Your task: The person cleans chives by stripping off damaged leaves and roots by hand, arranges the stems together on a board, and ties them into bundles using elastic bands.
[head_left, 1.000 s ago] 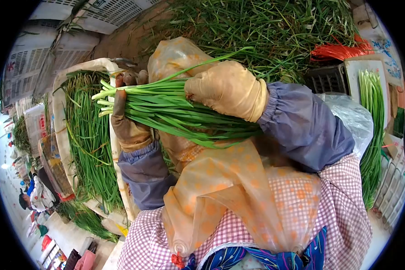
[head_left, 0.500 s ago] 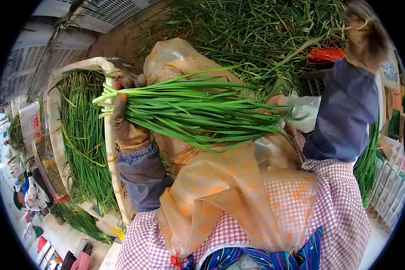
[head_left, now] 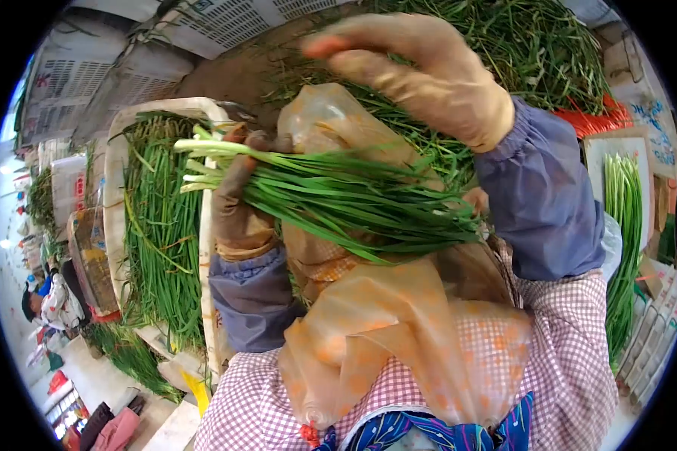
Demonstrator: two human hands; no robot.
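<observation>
A bunch of long green stalks point(head_left: 353, 192) with pale white ends lies across my lap, the white ends to the left. My left hand point(head_left: 241, 192), in a stained glove, grips the bunch near those ends. Above the leafy part, my right hand point(head_left: 421, 75) is raised in a tan glove, slightly blurred, its fingers stretched to the left and the thumb apart, with nothing between them. A translucent orange-spotted apron point(head_left: 368, 323) covers my lap under the bunch.
At the left stands a white crate point(head_left: 212, 278) filled with green stalks. Loose leaves point(head_left: 534, 60) heap beyond my knees. Red ties point(head_left: 605, 119) and a tray of trimmed stalks point(head_left: 623, 225) are at the right. A person point(head_left: 56, 304) is at the far left.
My right hand left the bunch, swung out to the upper right, and has come back over the leaves with fingers spread. My left hand keeps its grip; the view has shifted slightly.
</observation>
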